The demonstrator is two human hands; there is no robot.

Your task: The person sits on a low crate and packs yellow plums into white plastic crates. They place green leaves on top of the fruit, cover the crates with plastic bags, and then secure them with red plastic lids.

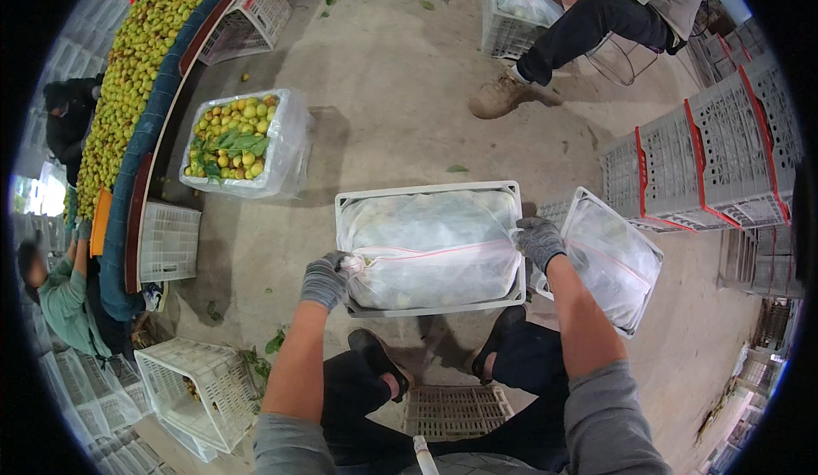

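Note:
In front of me stands a light grey plastic crate (429,313), its contents wrapped in a translucent plastic bag (441,283) with a pink-red line along its top. My left hand (324,278), in a grey knit glove, grips the bag's gathered, twisted end at the crate's left side. At the opposite end my right hand (540,242), gloved alike, pinches the bag near the rim. What fills the bag shows only as blurred pale green shapes. Just right of my right hand, a second crate (650,283) with a similar covered bag stands at an angle.
A lined crate of yellow-green fruit (291,143) stands left of centre. Beyond it runs a padded sorting table (137,149) heaped with fruit, with people alongside. Stacked grey crates (664,168) rise at right. A seated person (588,28) handles a bag. Beneath me is an upturned crate (457,411).

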